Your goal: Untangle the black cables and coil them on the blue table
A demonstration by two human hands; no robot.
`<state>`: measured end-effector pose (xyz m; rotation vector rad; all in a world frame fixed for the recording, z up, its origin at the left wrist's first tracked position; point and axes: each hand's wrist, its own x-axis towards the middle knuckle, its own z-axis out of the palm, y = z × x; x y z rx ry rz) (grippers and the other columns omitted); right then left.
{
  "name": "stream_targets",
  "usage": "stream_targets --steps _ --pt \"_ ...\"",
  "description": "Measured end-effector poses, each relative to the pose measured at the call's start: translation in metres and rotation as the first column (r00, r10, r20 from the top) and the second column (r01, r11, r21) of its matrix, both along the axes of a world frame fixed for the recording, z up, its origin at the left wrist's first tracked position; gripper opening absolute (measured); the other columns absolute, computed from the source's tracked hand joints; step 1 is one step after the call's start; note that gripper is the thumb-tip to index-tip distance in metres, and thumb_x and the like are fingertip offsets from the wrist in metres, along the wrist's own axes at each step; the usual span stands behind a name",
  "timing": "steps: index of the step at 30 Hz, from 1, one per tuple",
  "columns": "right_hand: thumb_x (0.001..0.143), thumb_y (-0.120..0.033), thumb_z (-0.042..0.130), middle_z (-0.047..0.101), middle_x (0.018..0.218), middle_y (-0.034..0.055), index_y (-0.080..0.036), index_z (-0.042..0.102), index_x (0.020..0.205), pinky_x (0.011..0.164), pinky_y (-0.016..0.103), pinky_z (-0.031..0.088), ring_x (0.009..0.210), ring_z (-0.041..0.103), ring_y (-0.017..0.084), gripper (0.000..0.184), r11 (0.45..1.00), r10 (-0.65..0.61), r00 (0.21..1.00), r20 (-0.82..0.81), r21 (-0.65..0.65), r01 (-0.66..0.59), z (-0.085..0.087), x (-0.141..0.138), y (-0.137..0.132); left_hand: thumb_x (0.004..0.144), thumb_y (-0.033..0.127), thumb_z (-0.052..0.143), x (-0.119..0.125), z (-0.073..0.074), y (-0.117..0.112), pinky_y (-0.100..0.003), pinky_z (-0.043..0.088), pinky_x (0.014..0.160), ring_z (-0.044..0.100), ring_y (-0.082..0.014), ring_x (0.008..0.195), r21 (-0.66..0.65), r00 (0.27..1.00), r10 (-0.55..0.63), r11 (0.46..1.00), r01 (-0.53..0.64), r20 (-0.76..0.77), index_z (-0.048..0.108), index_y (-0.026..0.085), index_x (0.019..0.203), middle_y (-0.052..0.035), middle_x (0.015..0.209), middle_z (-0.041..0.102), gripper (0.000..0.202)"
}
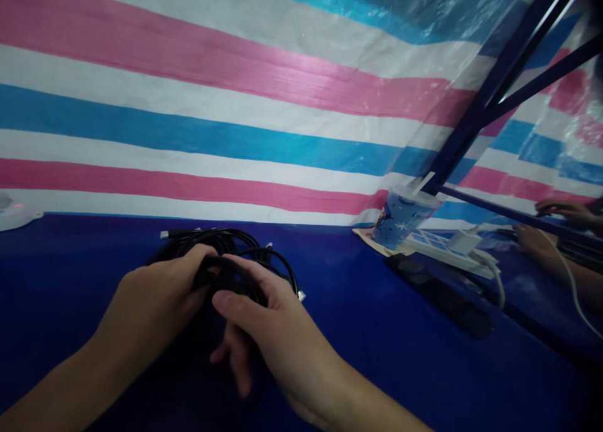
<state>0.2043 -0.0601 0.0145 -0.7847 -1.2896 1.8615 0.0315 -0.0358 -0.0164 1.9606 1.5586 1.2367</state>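
Note:
A coil of black cable (230, 275) is held between my two hands above a blue table. My left hand (155, 294) is closed round the coil's left side, its thumb along the top. On the right side, my right hand (268, 313) grips the loops between thumb and index finger, its lower fingers hanging loose beneath. Just behind lies a heap of black cables (235, 236) with light metal plugs (301, 296) showing at its edges. The undersides of the held loops are dark and partly hidden by my fingers.
On the blue table (348, 344), a patterned paper cup (402, 215) stands at right beside a white power strip (452, 250) and a long black object (438, 297). Dark metal bars (475, 118) rise there. Another person's hands (541, 237) are beyond. A white device (16, 213) sits far left.

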Motion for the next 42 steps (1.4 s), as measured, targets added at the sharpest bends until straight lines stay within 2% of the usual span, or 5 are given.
stream_targets --steps 10,16,27,38,42 --pt "0.079 -0.029 0.063 0.054 0.065 -0.0036 -0.02 0.062 0.093 0.036 0.017 0.033 0.041 0.044 0.005 0.017 0.863 -0.187 0.932 0.312 0.506 0.004 -0.006 0.002 0.005 0.069 0.017 0.054 0.02 0.016 -0.02 -0.027 0.033 0.052 0.059 -0.0217 0.058 0.251 0.901 0.105 0.968 0.004 -0.42 0.064 0.026 0.109 -0.0041 0.072 0.068 0.042" --pt "0.081 -0.025 0.059 0.054 0.063 -0.0065 -0.022 0.05 0.099 0.04 0.02 0.04 0.04 0.046 0.007 0.021 0.825 -0.207 0.97 0.13 0.556 0.102 -0.018 0.003 0.014 0.079 0.031 0.056 0.016 0.02 -0.011 -0.022 0.039 0.036 0.056 -0.0174 0.037 -0.237 0.992 -0.003 0.971 0.034 0.129 0.055 0.023 0.111 -0.002 0.055 0.063 0.034" --pt "0.08 -0.02 0.055 0.038 0.049 -0.0067 -0.018 0.054 0.073 0.031 0.018 0.023 0.036 0.031 0.005 0.008 0.827 -0.221 0.899 0.377 0.561 -0.033 -0.003 0.02 0.021 0.081 0.023 0.059 0.021 0.033 -0.031 -0.013 0.029 0.029 0.034 -0.0028 0.027 -0.369 0.684 -0.292 0.668 0.646 0.669 0.065 0.013 0.079 0.0055 0.041 0.042 0.012" --pt "0.063 -0.016 0.069 0.065 0.104 -0.0021 -0.025 0.06 0.098 0.089 0.033 0.047 0.101 0.059 0.017 0.037 0.852 -0.016 0.945 -0.328 0.49 0.184 -0.01 -0.018 0.002 0.095 0.013 0.033 0.042 0.066 -0.007 -0.011 0.029 0.037 0.02 -0.0016 0.028 0.025 0.044 -0.035 0.979 0.2 0.998 0.037 0.018 0.064 0.0108 0.037 0.017 0.032" --pt "0.071 -0.017 0.068 0.065 0.081 -0.0019 -0.02 0.06 0.077 0.091 0.031 0.045 0.087 0.061 0.014 0.011 0.803 -0.254 0.886 -0.389 0.426 0.417 -0.017 -0.023 0.011 0.094 0.017 0.038 0.069 0.041 -0.006 -0.016 0.039 0.05 0.041 -0.0042 0.041 0.051 0.097 -0.072 0.977 0.206 0.993 0.038 0.018 0.061 0.007 0.043 0.036 0.033"
